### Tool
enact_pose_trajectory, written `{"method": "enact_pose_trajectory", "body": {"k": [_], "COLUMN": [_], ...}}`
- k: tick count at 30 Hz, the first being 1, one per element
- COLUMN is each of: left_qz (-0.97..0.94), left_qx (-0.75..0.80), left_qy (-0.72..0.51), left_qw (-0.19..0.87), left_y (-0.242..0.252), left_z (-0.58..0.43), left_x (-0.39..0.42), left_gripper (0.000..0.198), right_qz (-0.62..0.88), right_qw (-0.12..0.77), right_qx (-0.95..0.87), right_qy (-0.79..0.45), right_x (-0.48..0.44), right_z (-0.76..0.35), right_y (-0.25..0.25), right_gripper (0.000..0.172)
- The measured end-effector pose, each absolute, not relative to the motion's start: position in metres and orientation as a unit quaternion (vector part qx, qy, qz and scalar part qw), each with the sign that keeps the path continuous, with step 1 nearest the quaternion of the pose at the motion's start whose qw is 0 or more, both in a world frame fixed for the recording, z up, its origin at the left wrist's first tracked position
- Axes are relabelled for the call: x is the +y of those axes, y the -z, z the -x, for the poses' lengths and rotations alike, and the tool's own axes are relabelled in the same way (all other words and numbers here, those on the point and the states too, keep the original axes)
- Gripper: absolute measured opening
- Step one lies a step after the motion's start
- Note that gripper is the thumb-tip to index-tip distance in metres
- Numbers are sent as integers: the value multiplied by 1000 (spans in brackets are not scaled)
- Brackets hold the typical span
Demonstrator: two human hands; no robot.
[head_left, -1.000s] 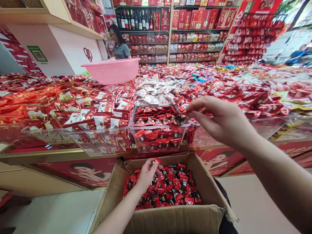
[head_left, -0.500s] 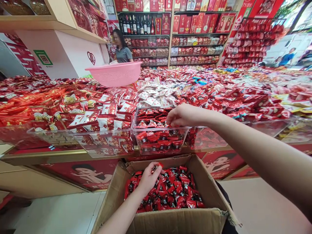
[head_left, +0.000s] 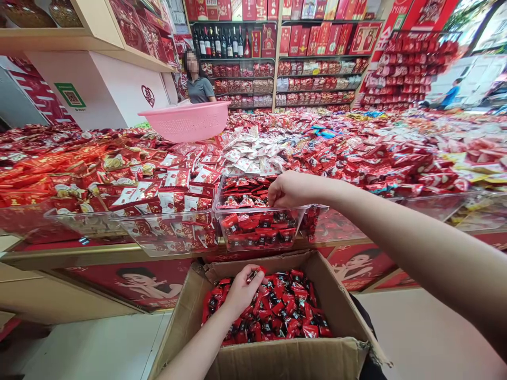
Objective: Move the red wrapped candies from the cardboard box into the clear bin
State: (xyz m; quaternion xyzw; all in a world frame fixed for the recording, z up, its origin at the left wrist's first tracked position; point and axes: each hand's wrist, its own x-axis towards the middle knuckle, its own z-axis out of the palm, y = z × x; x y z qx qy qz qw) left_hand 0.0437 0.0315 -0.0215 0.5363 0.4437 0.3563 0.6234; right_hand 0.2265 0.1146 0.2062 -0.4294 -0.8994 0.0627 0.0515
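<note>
Below the counter, a cardboard box [head_left: 304,364] holds a heap of red-and-black wrapped candies [head_left: 277,316]. Over that heap my left hand [head_left: 243,290] is closed on a red wrapped candy [head_left: 259,271] between thumb and fingers. My right hand [head_left: 289,189] reaches to the right side of a clear plastic bin [head_left: 259,211], its fingers curled downward among the candies there. Whatever the right fingers hold is hidden behind the hand. Inside the bin, small red packets [head_left: 245,200] lie in rows, and their black labels show through the front wall.
Neighbouring clear bins of white-and-red packets [head_left: 172,203] and red packets [head_left: 396,158] line the counter [head_left: 158,256]. A pink plastic basket [head_left: 186,121] sits on the sweets behind. Beyond it stands a person [head_left: 200,84] before shelves of bottles and boxes.
My right hand has shifted slightly left and its fingers are more tucked in. The left hand stays nearly still with its candy. The person at the back has turned a little.
</note>
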Motion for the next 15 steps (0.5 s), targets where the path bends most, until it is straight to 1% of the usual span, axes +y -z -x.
{"method": "enact_pose_trajectory", "body": {"k": [6,9,15], "left_qz": [-541,-544,-547], "left_qx": [445,444,440], "left_qy": [-351,-348,-345], "left_qw": [621,621,623], "left_y": [20,20,20], "left_z": [-45,-45,-45], "left_x": [32,32,32], "left_gripper": [28,28,26], "right_qz": [438,453,454], "right_qw": [28,50,56], "right_qx": [-886,-879,-882], "right_qy": [-150,-141,-111], "right_x": [123,124,120], "right_z": [-228,-229,-231], "right_y": [-204,-206,-210], "right_gripper": [18,20,14]}}
